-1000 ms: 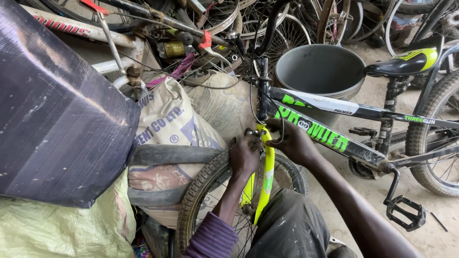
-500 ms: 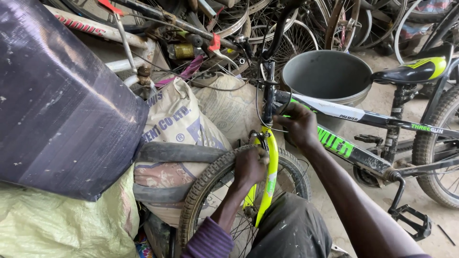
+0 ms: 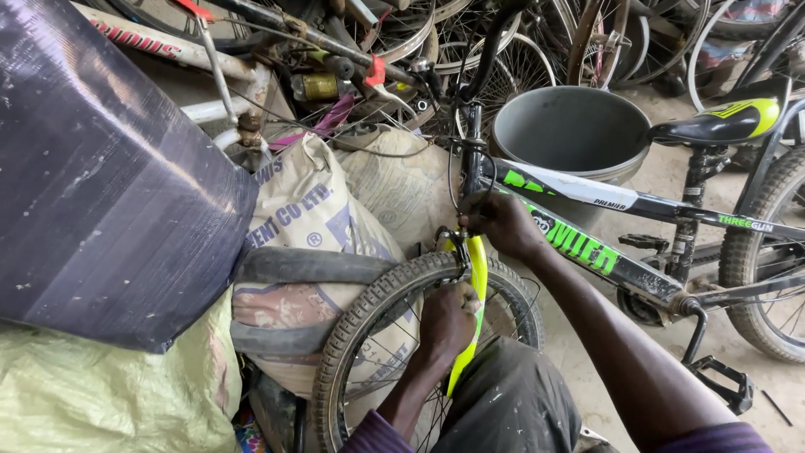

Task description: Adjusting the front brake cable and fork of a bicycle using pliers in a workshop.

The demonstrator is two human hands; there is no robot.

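A black bicycle frame [image 3: 587, 243] with green markings stands in front of me, its front wheel [image 3: 369, 319] between my knees. My left hand [image 3: 449, 323] is closed around the neon yellow fork leg [image 3: 478, 268], low down beside the tyre. My right hand [image 3: 503, 222] grips the top of the fork where it meets the frame, next to the brake cable [image 3: 457, 180]. What its fingertips hold is hidden.
A grey bucket [image 3: 579, 134] stands behind the frame. Printed sacks [image 3: 310, 218] with an old inner tube [image 3: 302, 268] over them lean on the wheel. A dark wrapped bundle [image 3: 101, 184] fills the left. Bike frames and wheels [image 3: 402, 42] pile up behind. A pedal [image 3: 721, 377] sticks out at right.
My left hand has slid down the yellow fork leg from near the top. My right hand stays at the fork top. The view has shifted slightly.
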